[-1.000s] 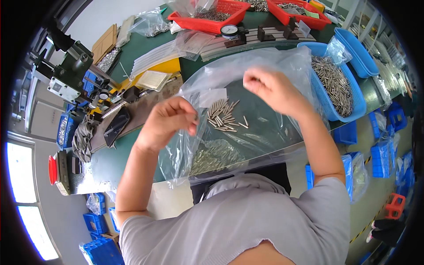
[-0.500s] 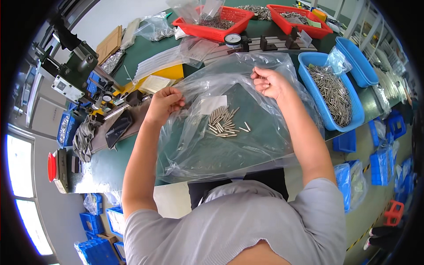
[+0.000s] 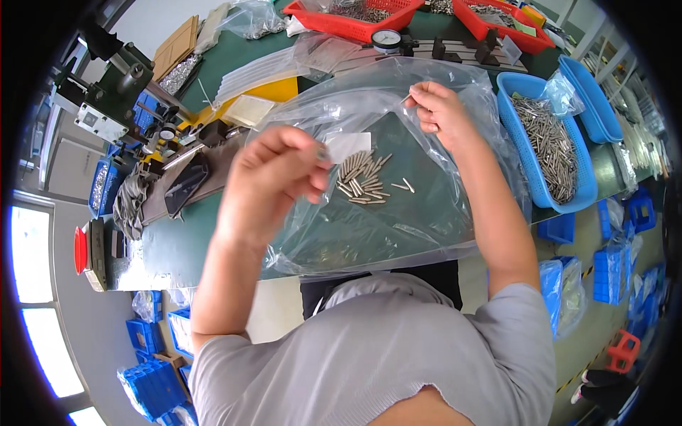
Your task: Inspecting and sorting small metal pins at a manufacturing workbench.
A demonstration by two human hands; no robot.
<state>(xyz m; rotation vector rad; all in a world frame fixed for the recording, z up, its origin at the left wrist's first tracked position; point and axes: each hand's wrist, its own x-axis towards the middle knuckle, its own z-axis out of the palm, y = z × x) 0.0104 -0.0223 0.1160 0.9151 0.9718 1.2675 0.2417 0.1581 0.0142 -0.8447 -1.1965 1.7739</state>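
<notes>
A large clear plastic bag (image 3: pixel 398 213) is spread open over the green table (image 3: pixel 177 241) in front of me. My left hand (image 3: pixel 273 177) pinches its near left edge beside a white label (image 3: pixel 348 145). My right hand (image 3: pixel 440 106) grips the far right part of the bag's rim between fingers and thumb. A small heap of short metal pins (image 3: pixel 362 181) lies under or inside the bag, between my hands; which of the two I cannot tell.
A blue bin (image 3: pixel 547 142) full of metal pins stands at the right, a second blue bin (image 3: pixel 600 99) behind it. Red trays (image 3: pixel 341 21) and a dial gauge (image 3: pixel 387 39) sit at the back. A press machine (image 3: pixel 106 92), tools and a red-capped object (image 3: pixel 82 248) crowd the left.
Both hands have pulled the bag's opening wider. My left hand has come nearer to me and lifted, and the bag lies flatter over the pins.
</notes>
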